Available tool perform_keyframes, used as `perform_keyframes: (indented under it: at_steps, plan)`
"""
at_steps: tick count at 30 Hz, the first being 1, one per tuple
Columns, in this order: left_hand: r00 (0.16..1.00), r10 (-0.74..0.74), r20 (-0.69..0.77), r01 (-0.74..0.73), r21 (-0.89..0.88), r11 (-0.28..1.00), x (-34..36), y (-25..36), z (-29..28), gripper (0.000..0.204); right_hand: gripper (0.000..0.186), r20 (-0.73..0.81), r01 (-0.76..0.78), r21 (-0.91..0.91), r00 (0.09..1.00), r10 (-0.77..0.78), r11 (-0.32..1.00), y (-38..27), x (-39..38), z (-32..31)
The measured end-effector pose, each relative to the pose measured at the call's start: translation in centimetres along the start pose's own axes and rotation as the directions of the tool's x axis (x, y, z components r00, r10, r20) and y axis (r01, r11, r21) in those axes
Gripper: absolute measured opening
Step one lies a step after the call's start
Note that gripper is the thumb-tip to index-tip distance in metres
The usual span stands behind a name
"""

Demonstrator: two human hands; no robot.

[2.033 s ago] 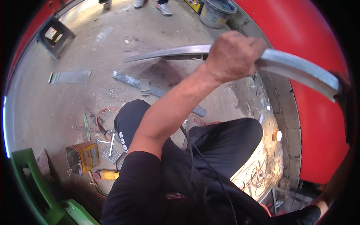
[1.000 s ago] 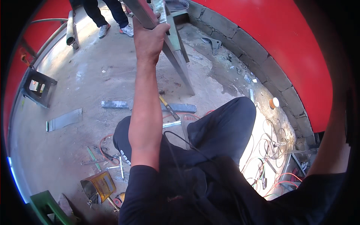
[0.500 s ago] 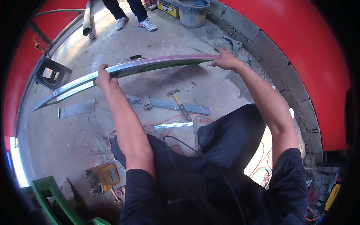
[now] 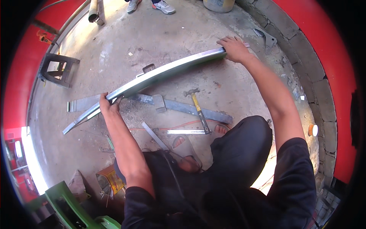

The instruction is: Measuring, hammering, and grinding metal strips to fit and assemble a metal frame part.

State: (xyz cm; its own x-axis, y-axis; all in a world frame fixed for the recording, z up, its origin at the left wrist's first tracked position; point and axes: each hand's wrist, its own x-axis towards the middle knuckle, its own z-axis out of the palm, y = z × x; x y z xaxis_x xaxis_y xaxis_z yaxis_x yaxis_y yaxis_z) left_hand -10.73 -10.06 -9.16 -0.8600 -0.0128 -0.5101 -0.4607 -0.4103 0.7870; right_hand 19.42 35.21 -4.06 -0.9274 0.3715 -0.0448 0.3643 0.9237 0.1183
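Observation:
A long, shiny metal bar [image 4: 160,69] slants across the view in front of me, from lower left to upper right. My left hand [image 4: 109,105] is closed around its lower part, with the thumb on top, and the tip of the bar sticks out past it. Up at the other end, my right hand [image 4: 235,49] grips the bar from above. Below the bar, a hammer [image 4: 197,107] with a yellow and black handle lies across a flat grey metal strip [image 4: 183,108]. Near the strip's middle sits a small grey metal block [image 4: 159,103].
A dark stool [image 4: 59,70] stands at the left. A green plastic chair [image 4: 68,206] and a yellow tin [image 4: 110,181] are at the lower left. Another person's shoes [image 4: 163,7] and a bucket [image 4: 219,5] show at the top. A block wall [image 4: 309,65] runs along the right.
The bar's left end has swung down toward me with my left hand, so the bar slants more steeply. Both hands keep hold of it. The whole view has shifted, showing less at the top.

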Motion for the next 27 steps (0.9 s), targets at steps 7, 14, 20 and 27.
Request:
perform_keyframes:
  at_steps: [7,14,20,27]
  plan:
    - [1.0,0.01,0.021,-0.009,-0.022,1.0,-0.5,-0.2,2.9,0.037,0.025,0.085,0.041,0.192,0.995,-0.058,0.981,1.6,-1.3,1.9]
    - [0.954,-0.117,0.276,0.109,0.043,0.993,-0.1,-9.1,5.7,0.036,0.035,0.054,-0.243,0.225,0.97,0.237,0.944,0.4,-17.8,5.7]
    - [0.955,-0.186,0.233,0.17,0.085,0.982,2.1,-14.7,4.9,0.032,0.039,0.033,-0.305,0.291,0.95,0.309,0.907,-3.3,-24.6,8.9]
    - [0.964,-0.255,0.074,0.17,0.565,0.808,0.9,-16.7,-0.1,0.037,0.051,0.045,-0.301,0.369,0.951,0.307,0.879,-7.3,-27.5,16.4]
